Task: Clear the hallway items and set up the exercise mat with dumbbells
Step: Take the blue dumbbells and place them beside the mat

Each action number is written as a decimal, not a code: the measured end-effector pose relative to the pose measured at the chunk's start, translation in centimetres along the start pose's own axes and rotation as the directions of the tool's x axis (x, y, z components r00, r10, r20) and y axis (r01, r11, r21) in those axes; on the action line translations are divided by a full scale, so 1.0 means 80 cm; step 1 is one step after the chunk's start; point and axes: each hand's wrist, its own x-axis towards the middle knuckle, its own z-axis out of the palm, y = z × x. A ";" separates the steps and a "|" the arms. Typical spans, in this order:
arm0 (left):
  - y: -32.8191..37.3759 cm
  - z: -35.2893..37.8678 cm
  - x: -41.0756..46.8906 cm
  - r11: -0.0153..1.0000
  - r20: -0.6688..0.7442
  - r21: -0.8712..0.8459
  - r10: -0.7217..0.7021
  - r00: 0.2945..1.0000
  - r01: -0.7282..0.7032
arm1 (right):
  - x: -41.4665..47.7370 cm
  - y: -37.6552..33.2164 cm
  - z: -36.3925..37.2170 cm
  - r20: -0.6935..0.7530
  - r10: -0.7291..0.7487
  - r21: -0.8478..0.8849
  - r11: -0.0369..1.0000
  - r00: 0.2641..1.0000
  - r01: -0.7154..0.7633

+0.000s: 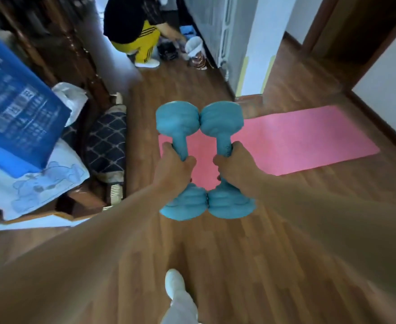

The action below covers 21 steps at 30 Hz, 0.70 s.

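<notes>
I hold two teal dumbbells side by side in the air, their heads touching. My left hand [172,166] is wrapped around the handle of the left dumbbell [177,120]. My right hand [235,163] grips the handle of the right dumbbell [221,119]. Below and beyond them a pink exercise mat [297,139] lies flat on the wooden floor [227,253], stretching to the right toward the wall.
A person in yellow trousers [143,43] crouches at the far end by shoes [197,59]. On the left stand dark wooden furniture, a blue box [16,113], white cloth and a patterned cushion [105,141]. A white wall corner [250,54] and a doorway lie at the right.
</notes>
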 end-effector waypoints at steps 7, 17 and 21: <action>-0.046 -0.106 0.125 0.997 -0.099 0.057 -0.047 0.994 0.052 | 0.107 -0.077 0.130 0.148 0.040 0.089 0.995 0.988 -0.054; -0.068 -0.113 0.281 0.988 -0.109 0.073 -0.129 0.986 0.138 | 0.257 -0.109 0.182 0.180 0.028 0.055 0.998 0.983 -0.039; -0.082 -0.091 0.352 0.979 -0.132 0.081 -0.175 0.976 0.186 | 0.337 -0.103 0.198 0.210 0.038 0.032 0.998 0.977 -0.046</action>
